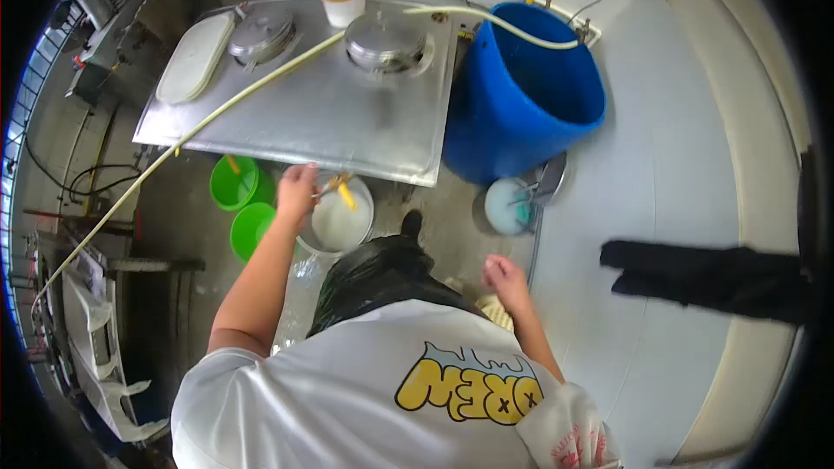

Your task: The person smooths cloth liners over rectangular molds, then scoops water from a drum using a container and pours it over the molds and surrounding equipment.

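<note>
My left hand [298, 193] is closed above the left rim of a round metal pot [369, 221] filled with pale, cloudy liquid. Its fingers are round a thin tool with a brownish part and a yellow end [347, 197]; blur hides the exact kind. The tool reaches over the pot near the front edge of the steel counter [347, 135]. Lower right, beside my leg, my right hand [504, 276] hangs with curled fingers and nothing visible in it. Two green buckets [234, 182] stand left of the pot, one with an orange-brown handle inside.
A tall blue barrel [495, 113] stands right of the counter, a hose [486, 17] over its rim. Below it sits a bucket of whitish liquid [504, 207]. Metal lids [382, 39], a white tub [345, 7] and a long pale hose [234, 100] lie on the counter.
</note>
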`<action>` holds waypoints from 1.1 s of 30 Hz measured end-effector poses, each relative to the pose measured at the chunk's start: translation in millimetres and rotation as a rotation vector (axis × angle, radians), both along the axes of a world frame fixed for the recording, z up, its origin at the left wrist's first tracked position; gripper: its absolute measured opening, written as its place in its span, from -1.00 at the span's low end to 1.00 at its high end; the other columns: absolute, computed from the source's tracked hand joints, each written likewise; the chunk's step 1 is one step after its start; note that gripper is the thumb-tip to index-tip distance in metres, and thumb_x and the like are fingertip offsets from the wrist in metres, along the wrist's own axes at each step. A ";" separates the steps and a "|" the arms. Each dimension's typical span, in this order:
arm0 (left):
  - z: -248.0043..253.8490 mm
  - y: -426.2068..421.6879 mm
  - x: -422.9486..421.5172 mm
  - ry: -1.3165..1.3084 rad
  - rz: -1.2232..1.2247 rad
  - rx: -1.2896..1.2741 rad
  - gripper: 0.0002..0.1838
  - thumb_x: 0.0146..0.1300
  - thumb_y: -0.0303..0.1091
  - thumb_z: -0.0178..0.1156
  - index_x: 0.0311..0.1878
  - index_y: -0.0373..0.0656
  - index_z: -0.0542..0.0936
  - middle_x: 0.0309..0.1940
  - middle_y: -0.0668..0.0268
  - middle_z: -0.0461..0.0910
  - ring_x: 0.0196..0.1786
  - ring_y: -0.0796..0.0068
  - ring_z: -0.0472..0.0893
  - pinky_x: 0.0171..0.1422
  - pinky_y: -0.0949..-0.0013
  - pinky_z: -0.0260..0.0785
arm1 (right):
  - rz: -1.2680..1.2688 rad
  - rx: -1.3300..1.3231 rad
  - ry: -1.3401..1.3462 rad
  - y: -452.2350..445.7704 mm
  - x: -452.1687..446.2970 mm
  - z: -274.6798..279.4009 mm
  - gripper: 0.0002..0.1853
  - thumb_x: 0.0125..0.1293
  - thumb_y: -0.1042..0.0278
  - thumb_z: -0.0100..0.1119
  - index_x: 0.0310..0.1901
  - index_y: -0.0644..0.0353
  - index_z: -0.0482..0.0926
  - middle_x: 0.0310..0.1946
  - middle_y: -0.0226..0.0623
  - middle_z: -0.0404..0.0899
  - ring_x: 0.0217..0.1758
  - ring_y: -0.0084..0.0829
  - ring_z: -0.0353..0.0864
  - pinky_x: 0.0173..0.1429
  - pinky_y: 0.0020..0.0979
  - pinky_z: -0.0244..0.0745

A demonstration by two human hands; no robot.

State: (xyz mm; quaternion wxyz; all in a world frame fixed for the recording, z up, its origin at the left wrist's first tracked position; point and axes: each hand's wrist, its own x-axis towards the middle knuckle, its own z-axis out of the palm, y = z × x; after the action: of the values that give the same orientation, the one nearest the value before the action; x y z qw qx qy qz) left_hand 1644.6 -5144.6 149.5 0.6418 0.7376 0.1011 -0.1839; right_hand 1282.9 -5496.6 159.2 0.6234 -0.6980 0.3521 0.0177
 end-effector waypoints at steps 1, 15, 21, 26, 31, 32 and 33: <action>3.5 -15.9 35.3 0.019 0.101 -0.050 -0.51 0.55 0.01 0.24 0.24 -0.25 0.57 -0.10 0.26 0.63 -0.29 0.48 0.62 -0.30 0.34 0.53 | 0.000 -0.019 -0.004 -17.5 16.0 -7.3 -0.62 0.61 0.20 0.21 0.22 0.33 0.64 -0.11 -0.28 0.71 -0.20 -0.51 0.69 -0.04 -0.43 0.63; 46.2 -422.7 215.9 0.634 0.292 -0.864 -0.83 0.62 -0.32 0.01 -0.17 -0.15 0.40 -0.41 0.24 0.39 -0.46 0.29 0.44 -0.43 0.15 0.29 | 0.272 -0.253 0.065 -208.6 301.6 70.4 -0.61 0.56 0.16 0.26 0.17 0.34 0.67 -0.21 -0.26 0.76 -0.25 -0.45 0.77 -0.07 -0.38 0.63; 67.6 -314.4 205.9 0.605 0.028 -0.567 -0.72 0.60 -0.24 0.08 -0.34 0.13 0.37 -0.59 0.51 0.27 -0.65 0.59 0.23 -0.63 0.38 -0.05 | 0.323 -0.368 -0.044 -286.4 402.0 65.6 -0.60 0.56 0.16 0.28 0.24 0.29 0.65 -0.21 -0.23 0.78 -0.29 -0.46 0.75 -0.11 -0.37 0.65; 68.7 -327.6 209.1 0.575 0.091 -0.413 -0.85 0.60 -0.20 0.12 -0.15 0.04 0.46 -0.60 0.50 0.31 -0.70 0.62 0.24 -0.68 0.43 0.00 | 0.133 -0.686 -0.054 -435.4 501.1 41.5 -0.54 0.49 0.04 0.28 0.22 0.22 0.68 -0.12 0.00 0.80 -0.09 -0.11 0.81 0.08 -0.16 0.66; 69.6 -330.9 212.1 0.369 0.019 0.002 -0.64 0.55 -0.21 0.18 0.25 -0.20 0.50 -0.56 0.39 0.42 -0.72 0.56 0.35 -0.71 0.37 0.18 | 0.034 -1.217 -0.017 -631.8 579.1 56.3 -0.47 0.48 0.04 0.26 0.26 0.33 0.63 0.19 0.21 0.68 0.27 0.18 0.67 0.39 0.00 0.53; 68.8 -333.5 213.4 0.299 -0.022 0.177 -0.53 0.53 -0.22 0.19 0.36 -0.29 0.45 -0.51 0.30 0.48 -0.69 0.49 0.42 -0.71 0.32 0.27 | 0.082 -1.073 0.086 -665.1 590.1 75.3 -0.49 0.47 0.04 0.24 0.23 0.31 0.66 0.22 0.20 0.65 0.28 0.16 0.65 0.40 0.04 0.50; 71.3 -335.2 215.1 0.178 -0.118 0.402 -0.51 0.52 -0.21 0.18 0.35 -0.32 0.45 -0.39 0.05 0.66 -0.52 0.15 0.66 -0.49 0.08 0.53 | 0.188 -1.325 0.105 -733.7 600.4 44.2 -0.53 0.46 0.04 0.22 0.17 0.28 0.70 0.24 0.18 0.63 0.27 0.15 0.64 0.38 0.05 0.50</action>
State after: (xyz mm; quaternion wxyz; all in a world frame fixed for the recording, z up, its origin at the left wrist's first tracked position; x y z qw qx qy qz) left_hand 1859.8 -5479.8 220.8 0.4584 0.8363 0.1485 -0.2615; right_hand 1883.3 -6230.4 203.5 0.0410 -0.9591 0.2559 -0.1141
